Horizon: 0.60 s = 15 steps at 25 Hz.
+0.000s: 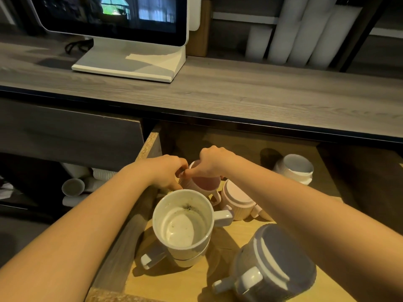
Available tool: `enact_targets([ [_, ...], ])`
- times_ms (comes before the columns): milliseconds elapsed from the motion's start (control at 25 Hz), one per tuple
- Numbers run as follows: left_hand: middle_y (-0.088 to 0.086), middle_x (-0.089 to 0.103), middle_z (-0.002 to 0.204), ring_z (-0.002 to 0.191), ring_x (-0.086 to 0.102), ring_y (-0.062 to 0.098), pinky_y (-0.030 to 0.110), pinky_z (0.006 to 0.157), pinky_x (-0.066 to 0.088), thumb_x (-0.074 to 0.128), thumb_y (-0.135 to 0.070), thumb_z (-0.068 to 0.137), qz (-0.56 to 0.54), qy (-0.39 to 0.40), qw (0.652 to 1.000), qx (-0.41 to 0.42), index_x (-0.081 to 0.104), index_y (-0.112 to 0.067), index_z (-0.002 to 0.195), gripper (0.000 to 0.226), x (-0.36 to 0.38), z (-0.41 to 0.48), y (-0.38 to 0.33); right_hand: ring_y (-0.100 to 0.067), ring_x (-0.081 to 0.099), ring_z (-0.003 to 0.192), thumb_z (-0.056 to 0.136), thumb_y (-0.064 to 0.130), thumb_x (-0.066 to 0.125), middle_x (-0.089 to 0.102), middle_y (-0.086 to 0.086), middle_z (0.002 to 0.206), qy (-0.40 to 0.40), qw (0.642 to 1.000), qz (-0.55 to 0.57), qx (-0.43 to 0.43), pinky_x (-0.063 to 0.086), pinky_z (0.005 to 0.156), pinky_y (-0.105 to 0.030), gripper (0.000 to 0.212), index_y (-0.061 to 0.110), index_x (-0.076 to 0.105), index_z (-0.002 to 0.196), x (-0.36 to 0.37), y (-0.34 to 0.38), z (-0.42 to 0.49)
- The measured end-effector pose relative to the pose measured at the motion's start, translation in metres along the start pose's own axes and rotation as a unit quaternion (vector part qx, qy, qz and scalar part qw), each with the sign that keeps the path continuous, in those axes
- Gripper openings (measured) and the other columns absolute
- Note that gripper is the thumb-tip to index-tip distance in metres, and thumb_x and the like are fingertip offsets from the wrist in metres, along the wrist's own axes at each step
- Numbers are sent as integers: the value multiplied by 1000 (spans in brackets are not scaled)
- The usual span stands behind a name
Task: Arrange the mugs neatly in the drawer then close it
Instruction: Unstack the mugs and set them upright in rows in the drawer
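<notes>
The wooden drawer (pixel 150 144) is pulled out below the counter. At its back left, a pink ribbed mug (pixel 205 183) stands tilted. My right hand (pixel 212 162) grips its rim from above, and my left hand (pixel 166 172) holds its left side. In front of it, a white mug (pixel 183 223) sits stacked upright in another white mug. An upside-down pink mug (pixel 236 202) stands to the right of the held one. A grey-lilac mug (pixel 274 267) lies upside down at the front right. A white mug (pixel 294 168) lies on its side at the back right.
A grey wooden counter (pixel 218 92) overhangs the drawer, with a white monitor stand (pixel 130 64) on it. White rolls (pixel 305 35) lean at the back right. Stacked paper cups (pixel 87 182) lie on a shelf left of the drawer.
</notes>
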State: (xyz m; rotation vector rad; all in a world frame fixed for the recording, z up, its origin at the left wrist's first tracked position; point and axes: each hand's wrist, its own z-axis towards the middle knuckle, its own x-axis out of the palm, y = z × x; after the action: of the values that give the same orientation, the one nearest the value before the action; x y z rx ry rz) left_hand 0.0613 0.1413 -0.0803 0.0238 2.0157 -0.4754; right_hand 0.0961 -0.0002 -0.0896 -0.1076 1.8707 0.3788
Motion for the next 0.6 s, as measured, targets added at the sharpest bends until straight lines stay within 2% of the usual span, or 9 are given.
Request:
enact_targets([
  [120, 3, 58, 117, 102, 59, 20, 32, 89, 54, 72, -22, 79, -8, 4, 1000, -7, 50, -20, 125, 51, 0, 1, 2, -20, 64, 77, 73, 74, 50, 57, 0, 70, 25, 1000, -3, -15, 49, 64, -24, 73, 9, 64, 103, 0, -1, 1],
  [160, 3, 58, 117, 102, 59, 19, 32, 89, 54, 72, -22, 79, -12, 6, 1000, -6, 50, -20, 126, 52, -1, 0, 2, -21, 64, 82, 74, 73, 50, 62, -2, 80, 45, 999, 4, -22, 48, 65, -25, 74, 10, 64, 110, -2, -3, 0],
  [240, 1, 58, 119, 104, 58, 18, 32, 90, 53, 73, -23, 78, -24, 8, 1000, -4, 49, -20, 128, 56, -2, 0, 2, -26, 63, 102, 82, 64, 50, 64, -7, 112, 80, 996, 22, -31, 48, 73, -27, 70, 12, 54, 129, -7, -11, -3],
  [320, 1, 56, 123, 106, 58, 17, 32, 92, 52, 74, -24, 77, -36, 11, 999, 1, 47, -21, 131, 60, -3, -1, 1, -26, 60, 108, 92, 44, 49, 59, -8, 127, 88, 994, 25, -57, 48, 79, -27, 52, 12, 49, 133, -11, -23, -6],
  [440, -2, 56, 127, 109, 57, 18, 38, 96, 51, 77, -29, 74, -58, 12, 998, 8, 46, -24, 132, 65, -2, -3, -1, -17, 61, 90, 95, 21, 50, 64, -10, 118, 74, 993, 32, -84, 51, 76, -23, 31, 10, 59, 123, -10, -35, -9],
  [600, -2, 56, 130, 111, 58, 18, 39, 98, 49, 76, -33, 74, -85, 11, 996, 6, 45, -25, 134, 68, -1, -5, -3, -13, 64, 77, 93, 16, 55, 68, -10, 108, 54, 993, 47, -89, 53, 66, -19, 28, 10, 63, 120, -9, -38, -11],
])
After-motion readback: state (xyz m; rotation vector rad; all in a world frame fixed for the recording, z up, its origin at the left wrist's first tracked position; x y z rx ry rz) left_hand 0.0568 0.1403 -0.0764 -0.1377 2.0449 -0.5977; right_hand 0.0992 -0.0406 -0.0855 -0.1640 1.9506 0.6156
